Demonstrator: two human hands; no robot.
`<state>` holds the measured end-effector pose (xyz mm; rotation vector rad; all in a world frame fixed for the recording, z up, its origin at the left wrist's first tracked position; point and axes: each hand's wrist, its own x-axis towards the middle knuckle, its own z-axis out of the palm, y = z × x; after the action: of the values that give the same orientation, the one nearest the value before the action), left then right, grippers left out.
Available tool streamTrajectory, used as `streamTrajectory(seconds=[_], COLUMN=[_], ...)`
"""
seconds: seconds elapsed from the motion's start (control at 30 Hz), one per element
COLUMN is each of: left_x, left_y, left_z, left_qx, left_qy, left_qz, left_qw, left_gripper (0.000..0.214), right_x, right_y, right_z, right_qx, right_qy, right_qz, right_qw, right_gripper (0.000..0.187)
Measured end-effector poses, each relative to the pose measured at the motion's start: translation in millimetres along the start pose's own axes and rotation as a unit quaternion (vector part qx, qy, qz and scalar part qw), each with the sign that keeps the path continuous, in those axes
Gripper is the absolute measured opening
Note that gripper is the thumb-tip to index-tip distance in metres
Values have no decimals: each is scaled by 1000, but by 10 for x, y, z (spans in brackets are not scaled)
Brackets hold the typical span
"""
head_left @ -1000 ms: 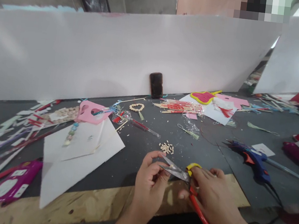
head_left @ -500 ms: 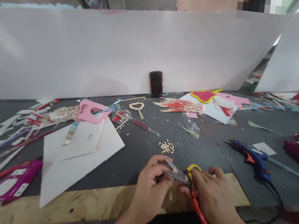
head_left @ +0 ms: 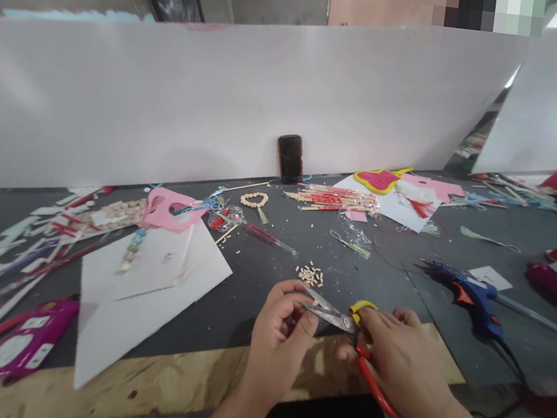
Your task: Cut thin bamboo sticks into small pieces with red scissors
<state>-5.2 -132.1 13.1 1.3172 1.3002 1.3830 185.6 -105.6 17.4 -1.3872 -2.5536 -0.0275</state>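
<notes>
My right hand (head_left: pixel 403 351) is wrapped round the handles of a pair of scissors (head_left: pixel 334 316), one loop yellow and the other red. The blades are parted and point left. Fingers of my left hand (head_left: pixel 280 343) pinch a small pale piece (head_left: pixel 315 302), which lies between the blades near their tips; most of it is hidden by the fingers. Just beyond the blades, a little heap of short pale cut pieces (head_left: pixel 310 274) rests on the dark tabletop.
A blue glue gun (head_left: pixel 479 306) lies on the right. White sheets (head_left: pixel 146 315) and a purple packet (head_left: pixel 27 341) are at left. Farther back are a beaded bracelet (head_left: pixel 254 199), wrapped red-and-pale sticks (head_left: pixel 334 198), a tassel (head_left: pixel 352 245) and a phone (head_left: pixel 290 159) leaning on the white panel.
My left hand and the scissors have shifted slightly to the left. The blades have a somewhat narrower gap, with the pale piece still between them.
</notes>
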Motion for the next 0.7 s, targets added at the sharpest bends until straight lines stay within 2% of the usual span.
streamTrajectory(seconds=[0.17, 0.37, 0.7], left_x=[4, 12, 5], left_y=[-45, -32, -40], left_z=[5, 4, -18], left_qx=[8, 7, 34], left_qy=[14, -18, -42], left_qz=[22, 1, 11], left_qw=[1000, 1000, 998], left_gripper=[17, 18, 16], right_x=[-15, -16, -9], right_y=[0, -11, -9], right_z=[21, 29, 21], right_qx=[-3, -15, -20], right_qy=[2, 13, 23], right_qz=[3, -4, -37], right_qw=[1000, 1000, 999], right_gripper=[19, 26, 17])
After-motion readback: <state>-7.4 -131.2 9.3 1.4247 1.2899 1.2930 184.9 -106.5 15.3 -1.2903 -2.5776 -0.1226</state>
